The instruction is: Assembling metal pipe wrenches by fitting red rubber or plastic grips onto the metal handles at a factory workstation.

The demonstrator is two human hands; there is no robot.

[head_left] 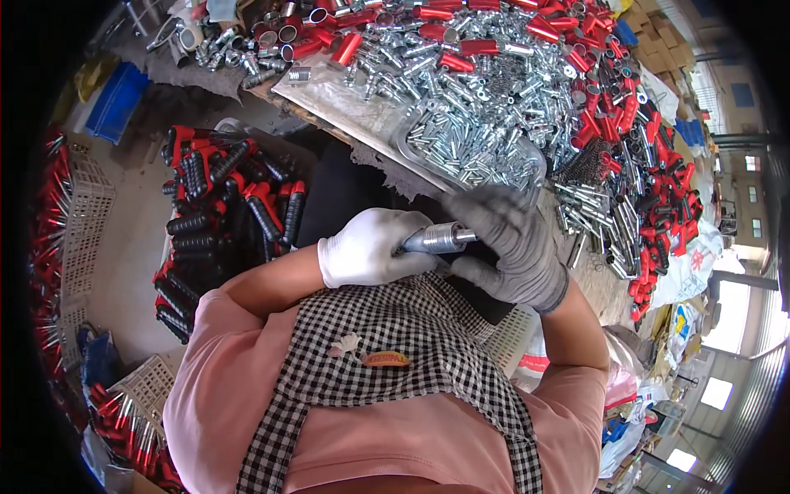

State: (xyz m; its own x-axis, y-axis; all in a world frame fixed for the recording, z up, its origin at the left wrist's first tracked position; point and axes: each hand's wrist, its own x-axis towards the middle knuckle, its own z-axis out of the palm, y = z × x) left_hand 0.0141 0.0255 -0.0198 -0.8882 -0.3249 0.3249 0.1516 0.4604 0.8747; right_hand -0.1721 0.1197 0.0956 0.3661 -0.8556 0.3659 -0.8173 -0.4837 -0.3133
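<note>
In its white glove, my left hand (383,247) is wrapped round a silver metal cylinder (439,238) in front of my apron. The cylinder has a ringed or threaded collar, and a thin pin (467,235) sticks out of its right end. My right hand (518,247), in a grey glove, is just right of that pin. Its fingers are blurred and stretched out, with the thumb well apart from them, and no held thing shows. Beyond my hands, a tray (403,136) full of small silver pins (473,148) rests on the workbench (362,115).
Heaped silver fittings (494,74) and red tubes (481,47) cover the bench's far side. Metal rods (605,226) lie at right, beside red-and-black parts (658,247). Black-gripped red handles (202,235) are piled at my left, near a plastic crate (86,222) and blue bin (117,103).
</note>
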